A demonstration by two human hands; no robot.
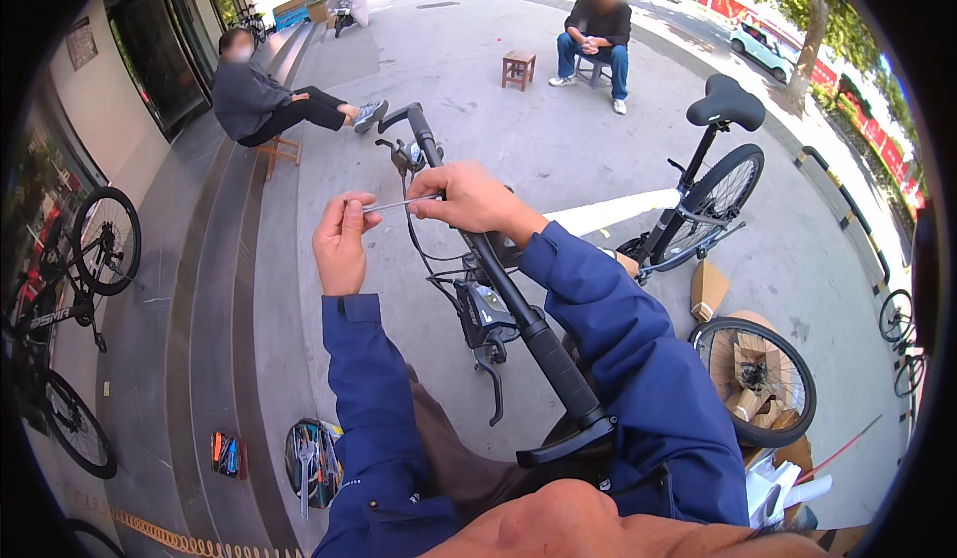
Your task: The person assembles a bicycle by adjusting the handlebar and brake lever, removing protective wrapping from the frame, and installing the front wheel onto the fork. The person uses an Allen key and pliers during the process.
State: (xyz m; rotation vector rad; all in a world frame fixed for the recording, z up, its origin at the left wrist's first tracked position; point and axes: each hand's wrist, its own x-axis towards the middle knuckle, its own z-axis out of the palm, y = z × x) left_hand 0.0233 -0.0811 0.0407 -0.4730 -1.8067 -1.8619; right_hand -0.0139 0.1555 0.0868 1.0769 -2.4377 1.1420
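Note:
A thin grey cable housing [399, 204] runs between my two hands, held taut over the black bicycle handlebar [498, 269]. My left hand [341, 239] pinches its left end between thumb and fingers. My right hand [469, 197] grips its right end just above the bar, close to the far brake lever [404, 154]. The near grip [558, 369] and near brake lever [490, 374] sit below my blue sleeves. Behind the bar are the white frame tube [608, 214], the black saddle [726, 102] and the rear wheel [720, 194].
Stone steps [209, 289] run down the left, with tools [314, 458] in a round tray beside my left leg. Parked bicycles [80, 259] stand far left. A loose wheel [755, 379] and cardboard boxes lie right. Two seated people [267, 100] [596, 35] and a wooden stool [518, 68] are ahead.

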